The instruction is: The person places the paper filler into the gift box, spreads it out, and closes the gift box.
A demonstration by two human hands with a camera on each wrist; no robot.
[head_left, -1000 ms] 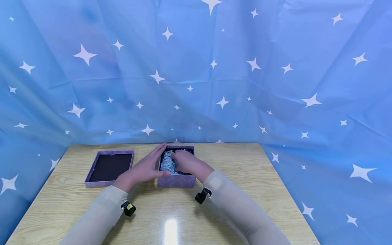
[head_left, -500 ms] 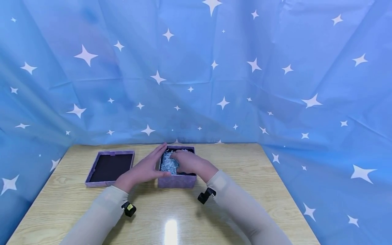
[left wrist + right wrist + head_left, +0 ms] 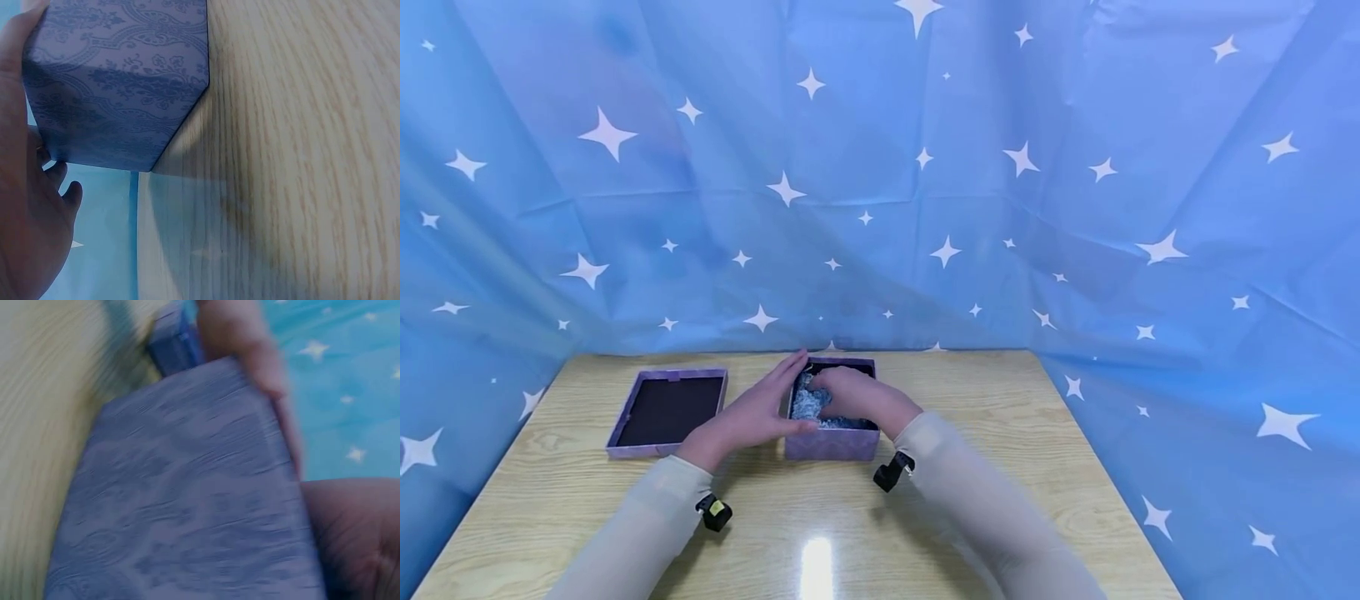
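A purple patterned box (image 3: 832,445) stands uncovered at the back middle of the table, light blue shredded paper (image 3: 807,403) lying inside it. My left hand (image 3: 758,412) holds the box's left side, its thumb at the front rim and its fingers reaching to the back left corner. In the left wrist view, the smaller fingers (image 3: 74,192) bend beside the box wall. My right hand (image 3: 859,395) reaches over the right side into the box, down on the paper. Its fingertips are hidden there, and the right wrist view shows only part of the palm (image 3: 359,531) behind the box.
To the left, a purple lid (image 3: 617,451) with a black lining lies inside-up on the wooden table (image 3: 1000,467). A blue curtain (image 3: 880,167) with white stars hangs along the back and sides. A small black camera sits at each wrist.
My right hand shifted slightly right, then back left across the shredded paper, and the visible patch of paper has changed shape. My left hand stays at the box's left side.
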